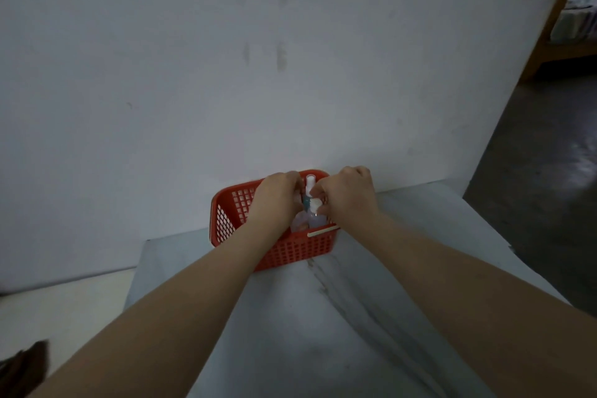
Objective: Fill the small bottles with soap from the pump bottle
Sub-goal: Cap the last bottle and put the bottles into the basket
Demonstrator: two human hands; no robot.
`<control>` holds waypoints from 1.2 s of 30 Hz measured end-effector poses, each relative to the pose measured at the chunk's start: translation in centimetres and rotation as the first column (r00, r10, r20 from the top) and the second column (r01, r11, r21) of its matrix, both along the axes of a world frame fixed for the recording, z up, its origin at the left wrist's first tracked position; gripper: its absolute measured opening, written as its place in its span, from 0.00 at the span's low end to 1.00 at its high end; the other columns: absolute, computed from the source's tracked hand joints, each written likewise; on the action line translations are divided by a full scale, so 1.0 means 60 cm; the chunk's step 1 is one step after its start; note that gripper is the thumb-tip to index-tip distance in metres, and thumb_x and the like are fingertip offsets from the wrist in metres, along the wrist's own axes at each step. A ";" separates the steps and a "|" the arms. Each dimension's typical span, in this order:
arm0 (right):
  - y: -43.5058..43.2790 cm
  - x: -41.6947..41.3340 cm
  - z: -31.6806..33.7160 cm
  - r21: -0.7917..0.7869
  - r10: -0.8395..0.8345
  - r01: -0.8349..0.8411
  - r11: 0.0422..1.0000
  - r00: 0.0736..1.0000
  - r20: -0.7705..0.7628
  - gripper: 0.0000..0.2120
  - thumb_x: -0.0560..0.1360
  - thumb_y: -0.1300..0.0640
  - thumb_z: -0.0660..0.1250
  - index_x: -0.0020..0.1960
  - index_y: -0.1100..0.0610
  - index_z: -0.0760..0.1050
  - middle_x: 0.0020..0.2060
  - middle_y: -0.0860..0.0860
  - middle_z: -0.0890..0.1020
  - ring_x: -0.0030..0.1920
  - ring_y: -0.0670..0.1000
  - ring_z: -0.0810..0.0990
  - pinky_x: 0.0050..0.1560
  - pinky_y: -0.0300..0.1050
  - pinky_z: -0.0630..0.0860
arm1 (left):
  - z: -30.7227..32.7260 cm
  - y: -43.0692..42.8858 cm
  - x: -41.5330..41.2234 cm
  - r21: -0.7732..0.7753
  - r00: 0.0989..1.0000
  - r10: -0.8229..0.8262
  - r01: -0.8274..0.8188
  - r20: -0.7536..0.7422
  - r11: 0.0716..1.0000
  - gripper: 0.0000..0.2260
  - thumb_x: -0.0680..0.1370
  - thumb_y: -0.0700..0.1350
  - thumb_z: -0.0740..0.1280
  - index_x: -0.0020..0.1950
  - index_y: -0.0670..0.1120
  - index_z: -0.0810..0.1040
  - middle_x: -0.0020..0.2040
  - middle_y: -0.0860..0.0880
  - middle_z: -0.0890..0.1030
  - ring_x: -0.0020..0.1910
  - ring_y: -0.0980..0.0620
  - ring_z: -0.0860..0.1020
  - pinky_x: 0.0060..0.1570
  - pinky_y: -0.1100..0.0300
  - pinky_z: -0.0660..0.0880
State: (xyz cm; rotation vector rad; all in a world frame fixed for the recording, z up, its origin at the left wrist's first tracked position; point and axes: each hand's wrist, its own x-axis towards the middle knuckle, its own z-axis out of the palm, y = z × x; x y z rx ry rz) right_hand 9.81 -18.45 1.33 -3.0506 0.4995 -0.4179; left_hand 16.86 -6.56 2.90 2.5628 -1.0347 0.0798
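A red mesh basket [226, 220] stands on the grey table [307, 317] against the white wall. Inside it are a pump bottle [310, 184] with a white pump head and clear small bottles [308, 220] with white caps. My left hand [277, 197] reaches into the basket from the left, fingers curled around something among the bottles; what it grips is hidden. My right hand [349, 194] comes in from the right, its fingertips pinching at a white cap [315, 203] beside the pump bottle.
The white wall [226, 74] rises directly behind the basket. The table's right edge drops to a dark floor [533, 187]. A wooden bed frame [555, 52] shows at the far upper right. A dark object [22, 365] sits at the lower left corner.
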 end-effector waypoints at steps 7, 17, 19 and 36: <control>0.035 -0.097 0.004 0.175 0.077 -0.132 0.976 0.953 0.292 0.13 0.66 0.50 0.68 0.49 0.47 0.81 0.48 0.46 0.81 0.46 0.55 0.77 0.47 0.48 0.69 | 0.044 0.091 -0.032 -0.089 0.997 -0.008 0.002 -0.076 0.996 0.14 0.68 0.39 0.72 0.53 0.44 0.78 0.50 0.47 0.80 0.49 0.48 0.77 0.48 0.59 0.71; 0.147 -0.248 -0.030 0.458 0.236 -0.313 0.832 0.947 0.218 0.19 0.62 0.54 0.68 0.53 0.47 0.80 0.49 0.44 0.80 0.49 0.48 0.77 0.53 0.45 0.70 | 0.028 0.295 -0.189 -0.162 0.908 -0.123 0.062 -0.400 0.985 0.09 0.70 0.33 0.71 0.44 0.45 0.81 0.45 0.49 0.83 0.42 0.55 0.80 0.44 0.69 0.76; 0.164 -0.266 -0.035 0.495 0.246 -0.314 0.810 0.949 0.199 0.17 0.64 0.57 0.71 0.53 0.49 0.80 0.47 0.45 0.80 0.45 0.47 0.76 0.51 0.44 0.71 | 0.020 0.314 -0.214 -0.172 0.883 -0.163 0.095 -0.439 0.981 0.11 0.70 0.31 0.69 0.45 0.45 0.81 0.44 0.49 0.83 0.44 0.57 0.79 0.43 0.71 0.75; 0.235 -0.354 -0.032 0.788 0.150 -0.189 0.585 0.981 0.124 0.13 0.70 0.62 0.71 0.46 0.44 0.78 0.42 0.44 0.83 0.36 0.35 0.78 0.39 0.26 0.71 | -0.009 0.329 -0.322 -0.184 0.949 -0.171 0.125 -0.264 0.975 0.11 0.67 0.44 0.75 0.46 0.45 0.79 0.43 0.49 0.78 0.42 0.51 0.77 0.46 0.50 0.75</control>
